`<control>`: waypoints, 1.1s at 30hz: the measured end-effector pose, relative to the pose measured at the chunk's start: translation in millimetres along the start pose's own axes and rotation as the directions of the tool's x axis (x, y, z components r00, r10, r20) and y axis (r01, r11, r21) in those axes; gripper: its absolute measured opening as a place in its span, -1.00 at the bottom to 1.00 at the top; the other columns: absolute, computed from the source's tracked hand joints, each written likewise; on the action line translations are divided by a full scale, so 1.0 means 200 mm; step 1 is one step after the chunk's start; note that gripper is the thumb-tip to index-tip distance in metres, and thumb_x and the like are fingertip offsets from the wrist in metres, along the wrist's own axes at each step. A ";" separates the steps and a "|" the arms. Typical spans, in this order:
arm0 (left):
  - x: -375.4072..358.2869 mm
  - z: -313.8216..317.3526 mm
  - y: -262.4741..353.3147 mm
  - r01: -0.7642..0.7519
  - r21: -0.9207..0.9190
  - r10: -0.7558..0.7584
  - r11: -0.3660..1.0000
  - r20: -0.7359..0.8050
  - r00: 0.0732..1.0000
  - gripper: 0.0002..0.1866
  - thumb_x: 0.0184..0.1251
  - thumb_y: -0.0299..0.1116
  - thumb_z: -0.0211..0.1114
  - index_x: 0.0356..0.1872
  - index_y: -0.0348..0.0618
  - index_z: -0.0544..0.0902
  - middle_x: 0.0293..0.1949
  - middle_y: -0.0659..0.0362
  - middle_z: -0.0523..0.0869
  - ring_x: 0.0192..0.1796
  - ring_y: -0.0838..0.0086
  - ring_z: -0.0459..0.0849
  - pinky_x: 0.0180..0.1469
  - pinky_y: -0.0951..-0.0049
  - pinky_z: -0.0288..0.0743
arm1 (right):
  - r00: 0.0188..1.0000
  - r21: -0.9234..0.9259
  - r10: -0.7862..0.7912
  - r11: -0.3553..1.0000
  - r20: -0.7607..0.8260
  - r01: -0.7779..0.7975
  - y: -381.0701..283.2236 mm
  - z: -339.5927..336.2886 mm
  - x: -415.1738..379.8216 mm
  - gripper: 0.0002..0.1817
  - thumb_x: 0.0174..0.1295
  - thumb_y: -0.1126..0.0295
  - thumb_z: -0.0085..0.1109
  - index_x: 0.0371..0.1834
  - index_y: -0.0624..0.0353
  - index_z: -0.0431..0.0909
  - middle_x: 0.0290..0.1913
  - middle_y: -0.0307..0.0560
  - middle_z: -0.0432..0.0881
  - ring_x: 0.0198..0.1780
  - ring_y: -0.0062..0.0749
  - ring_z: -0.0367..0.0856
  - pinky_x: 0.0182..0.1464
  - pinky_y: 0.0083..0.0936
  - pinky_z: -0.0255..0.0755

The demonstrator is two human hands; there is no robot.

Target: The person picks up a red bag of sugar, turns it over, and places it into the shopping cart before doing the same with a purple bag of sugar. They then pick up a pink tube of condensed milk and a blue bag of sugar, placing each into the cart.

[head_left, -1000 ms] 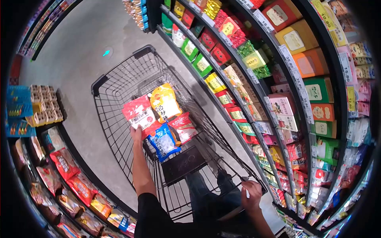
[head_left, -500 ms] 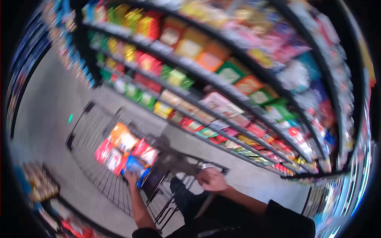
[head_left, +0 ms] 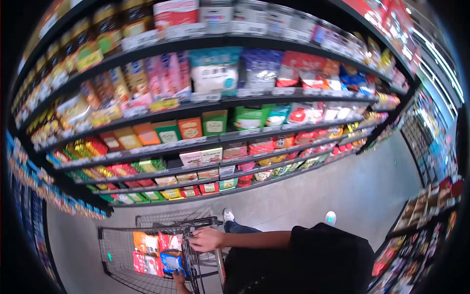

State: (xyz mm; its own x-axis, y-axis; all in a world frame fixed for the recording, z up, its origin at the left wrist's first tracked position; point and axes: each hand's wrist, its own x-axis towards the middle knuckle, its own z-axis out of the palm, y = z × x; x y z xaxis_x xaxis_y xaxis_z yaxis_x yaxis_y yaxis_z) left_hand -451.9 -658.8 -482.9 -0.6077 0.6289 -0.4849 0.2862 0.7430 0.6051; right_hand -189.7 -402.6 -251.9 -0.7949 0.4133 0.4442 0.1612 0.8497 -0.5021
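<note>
While the right arm (head_left: 267,239) stretches level out of its black sleeve (head_left: 330,245), the right hand (head_left: 205,239) lies at the near end of the shopping cart (head_left: 147,229), its fingers half-curled at the dark frame; whether they grip it cannot be told. The left hand (head_left: 179,277) rises from the bottom of the view and meets the lower edge of a blue bag (head_left: 171,262), fingers partly spread, with any pinch on the film too small to make out. That bag lies inside the cart, packed close with an orange bag (head_left: 146,242) and two red-and-white bags (head_left: 170,241). Bare wire mesh shows between them and the cart's far end. A narrow strip of grey floor (head_left: 284,201) separates the cart from the stocked shelves (head_left: 227,41); it widens behind the person. On a teal-and-white bag (head_left: 214,73) stand large dark Chinese characters, the first resembling 白. Printing on the cart's bags and the price tags (head_left: 140,40) is too small or blurred to read.
</note>
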 end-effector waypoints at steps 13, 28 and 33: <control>0.17 -0.17 0.36 -0.232 -0.022 0.233 0.973 0.071 0.970 -0.63 0.36 -0.34 0.23 0.07 -0.40 0.58 -0.05 -0.11 0.69 -0.04 0.26 0.65 0.05 0.32 0.52 | 0.979 0.094 0.151 0.982 0.140 -0.165 0.03 0.05 0.00 -0.74 0.27 0.18 0.05 -0.39 0.14 0.52 -0.49 0.02 0.53 -0.34 -0.03 0.59 -0.21 -0.14 0.46; 0.05 -0.16 0.24 -0.335 -0.025 0.323 0.942 -0.208 0.923 -0.65 0.46 -0.22 0.19 0.10 -0.26 0.61 -0.09 -0.06 0.72 -0.05 0.29 0.65 0.04 0.34 0.52 | 0.996 0.167 0.088 0.982 -0.025 -0.082 0.06 0.13 0.05 -0.76 0.10 0.21 0.12 -0.57 0.12 0.50 -0.64 0.05 0.48 -0.50 0.05 0.55 -0.37 -0.04 0.38; 0.10 -0.05 0.23 -0.467 0.148 0.485 0.872 -0.384 0.785 -0.64 0.48 -0.20 0.10 0.03 -0.29 0.61 -0.31 0.06 0.64 -0.30 0.35 0.59 -0.24 0.37 0.49 | 0.992 0.131 0.083 0.987 0.098 -0.096 0.05 0.06 0.07 -0.77 0.18 0.23 0.09 -0.49 0.15 0.50 -0.56 0.04 0.53 -0.41 0.02 0.59 -0.29 -0.10 0.44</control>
State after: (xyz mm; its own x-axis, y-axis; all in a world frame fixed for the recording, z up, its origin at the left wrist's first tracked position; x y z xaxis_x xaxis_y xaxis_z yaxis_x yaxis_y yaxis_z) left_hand -458.0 -614.7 -458.7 -0.6230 0.7666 0.1556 0.6428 0.3883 0.6603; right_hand -207.2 -393.0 -259.4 -0.8322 0.4486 0.3259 0.1588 0.7560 -0.6350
